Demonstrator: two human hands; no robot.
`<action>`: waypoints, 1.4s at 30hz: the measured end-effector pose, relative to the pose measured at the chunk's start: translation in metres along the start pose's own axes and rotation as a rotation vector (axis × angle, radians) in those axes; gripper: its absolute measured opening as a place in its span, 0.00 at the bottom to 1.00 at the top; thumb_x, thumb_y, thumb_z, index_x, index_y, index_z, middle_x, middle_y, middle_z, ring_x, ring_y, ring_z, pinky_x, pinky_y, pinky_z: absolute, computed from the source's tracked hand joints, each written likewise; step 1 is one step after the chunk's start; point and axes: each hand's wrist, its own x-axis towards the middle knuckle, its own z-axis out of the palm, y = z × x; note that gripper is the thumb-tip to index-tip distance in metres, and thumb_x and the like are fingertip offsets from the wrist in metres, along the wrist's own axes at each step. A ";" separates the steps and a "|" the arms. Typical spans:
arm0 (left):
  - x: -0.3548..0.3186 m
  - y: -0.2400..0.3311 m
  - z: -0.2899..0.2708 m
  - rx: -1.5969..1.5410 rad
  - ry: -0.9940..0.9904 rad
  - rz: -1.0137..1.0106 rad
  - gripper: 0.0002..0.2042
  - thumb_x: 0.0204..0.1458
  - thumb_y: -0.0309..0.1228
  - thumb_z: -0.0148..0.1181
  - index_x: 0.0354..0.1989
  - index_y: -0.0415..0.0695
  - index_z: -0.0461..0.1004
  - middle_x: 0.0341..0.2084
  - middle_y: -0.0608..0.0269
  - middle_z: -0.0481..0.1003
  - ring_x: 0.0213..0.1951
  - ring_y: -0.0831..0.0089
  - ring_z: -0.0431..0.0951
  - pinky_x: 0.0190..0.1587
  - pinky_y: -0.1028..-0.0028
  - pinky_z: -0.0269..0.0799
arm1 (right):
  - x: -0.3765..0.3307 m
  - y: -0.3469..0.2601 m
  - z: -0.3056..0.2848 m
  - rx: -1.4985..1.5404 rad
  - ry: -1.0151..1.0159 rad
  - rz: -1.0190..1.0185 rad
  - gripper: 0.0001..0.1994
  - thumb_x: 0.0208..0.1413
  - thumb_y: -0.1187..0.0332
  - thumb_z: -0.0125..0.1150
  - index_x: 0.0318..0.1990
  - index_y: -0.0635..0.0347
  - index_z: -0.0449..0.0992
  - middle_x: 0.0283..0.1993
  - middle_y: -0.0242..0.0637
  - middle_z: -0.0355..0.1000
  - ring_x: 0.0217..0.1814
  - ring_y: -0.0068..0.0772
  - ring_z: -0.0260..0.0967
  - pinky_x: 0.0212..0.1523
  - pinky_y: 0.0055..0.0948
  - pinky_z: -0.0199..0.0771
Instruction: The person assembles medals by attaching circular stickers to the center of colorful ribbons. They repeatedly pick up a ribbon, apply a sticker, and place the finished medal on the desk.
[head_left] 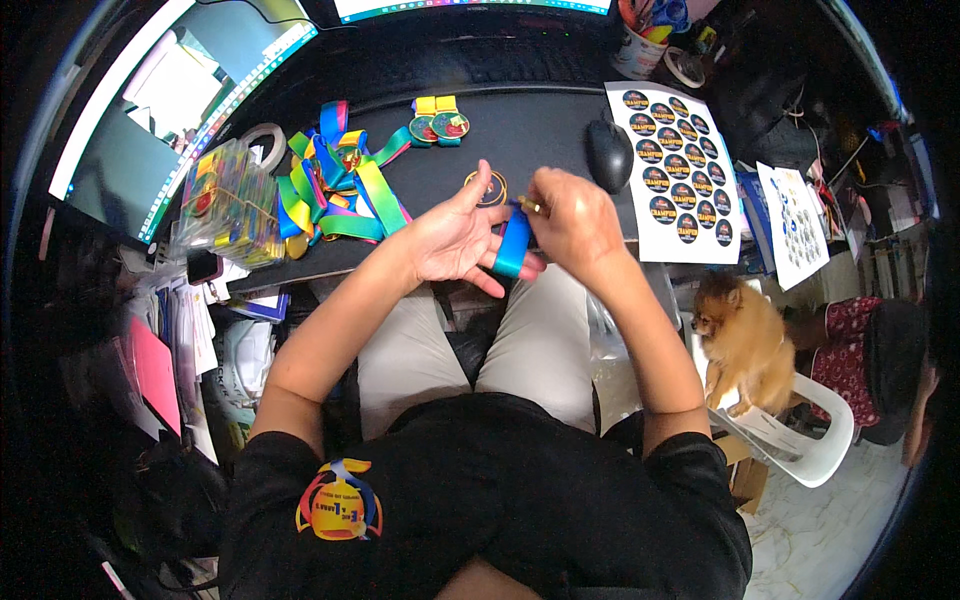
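Near the bench's edge point(330, 268), the left hand point(455, 240) spreads palm-up, blue ribbon point(513, 247) across its fingers; the right hand point(578, 218) appears to pinch the ribbon's upper end, seemingly mid-winding; continuing calls for even tension.

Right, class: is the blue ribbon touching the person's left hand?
Touching. The head view shows the blue ribbon lying across the fingers of the left hand.

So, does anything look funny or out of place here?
Yes, the dog: it's up on a white chair beside a work desk, an unusual spot for a pet. The ribbons heaped on the desk's left side also look messy, all tangled together. I can't see anything spilled or broken.
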 end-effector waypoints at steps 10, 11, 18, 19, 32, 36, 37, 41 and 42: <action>-0.019 0.007 0.029 0.342 0.101 0.460 0.22 0.63 0.38 0.41 0.64 0.50 0.49 0.52 0.59 0.66 0.38 0.68 0.79 0.34 0.63 0.82 | -0.012 -0.033 -0.008 0.136 0.270 -0.263 0.16 0.40 0.73 0.68 0.39 0.63 0.71 0.40 0.41 0.70 0.36 0.40 0.67 0.35 0.32 0.68; -0.019 0.005 0.032 0.367 0.138 0.483 0.22 0.63 0.38 0.42 0.64 0.50 0.49 0.52 0.59 0.66 0.40 0.68 0.79 0.35 0.63 0.81 | -0.011 -0.033 -0.007 0.249 0.282 -0.219 0.16 0.41 0.73 0.67 0.38 0.62 0.71 0.39 0.41 0.69 0.36 0.41 0.67 0.35 0.34 0.67; -0.020 -0.002 0.043 0.483 0.230 0.627 0.24 0.63 0.38 0.44 0.65 0.50 0.49 0.55 0.60 0.62 0.55 0.68 0.69 0.42 0.60 0.79 | -0.004 -0.021 0.002 0.840 0.040 0.440 0.13 0.50 0.68 0.66 0.39 0.63 0.70 0.34 0.32 0.67 0.33 0.17 0.64 0.31 0.21 0.66; -0.021 -0.003 0.044 0.496 0.207 0.655 0.24 0.63 0.38 0.45 0.65 0.50 0.49 0.55 0.60 0.62 0.55 0.68 0.68 0.43 0.60 0.78 | -0.003 -0.020 0.004 0.925 -0.019 0.505 0.13 0.51 0.68 0.66 0.40 0.64 0.70 0.35 0.31 0.68 0.33 0.15 0.63 0.31 0.20 0.66; -0.044 -0.013 0.070 0.421 0.370 0.755 0.16 0.61 0.34 0.47 0.56 0.45 0.64 0.41 0.64 0.69 0.37 0.78 0.73 0.35 0.66 0.82 | -0.003 -0.034 -0.008 1.137 0.198 0.281 0.05 0.57 0.75 0.56 0.38 0.68 0.73 0.43 0.35 0.68 0.41 0.20 0.68 0.43 0.21 0.71; -0.040 -0.014 0.078 0.410 0.446 0.830 0.16 0.61 0.33 0.48 0.57 0.46 0.59 0.42 0.62 0.69 0.38 0.78 0.75 0.36 0.72 0.80 | 0.001 -0.035 -0.012 1.167 0.225 0.311 0.06 0.58 0.74 0.57 0.39 0.68 0.73 0.42 0.34 0.70 0.41 0.18 0.68 0.42 0.19 0.70; -0.042 -0.014 0.076 0.456 0.489 0.889 0.19 0.60 0.32 0.49 0.58 0.46 0.56 0.41 0.60 0.69 0.36 0.79 0.75 0.33 0.76 0.78 | 0.001 -0.034 -0.013 1.233 0.207 0.349 0.06 0.58 0.74 0.57 0.40 0.67 0.73 0.41 0.33 0.71 0.40 0.18 0.68 0.42 0.19 0.70; -0.054 0.004 0.053 0.727 0.687 0.968 0.18 0.58 0.31 0.53 0.55 0.42 0.61 0.38 0.61 0.72 0.36 0.79 0.75 0.25 0.85 0.66 | -0.003 -0.027 -0.017 1.509 0.064 0.502 0.04 0.58 0.72 0.57 0.38 0.63 0.74 0.34 0.29 0.73 0.35 0.16 0.68 0.40 0.17 0.69; -0.053 0.008 0.047 0.753 0.664 1.020 0.16 0.58 0.32 0.53 0.53 0.42 0.65 0.40 0.61 0.73 0.38 0.77 0.76 0.30 0.85 0.66 | -0.004 -0.026 -0.016 1.580 0.028 0.543 0.04 0.58 0.71 0.57 0.37 0.62 0.73 0.33 0.29 0.73 0.34 0.16 0.68 0.39 0.17 0.69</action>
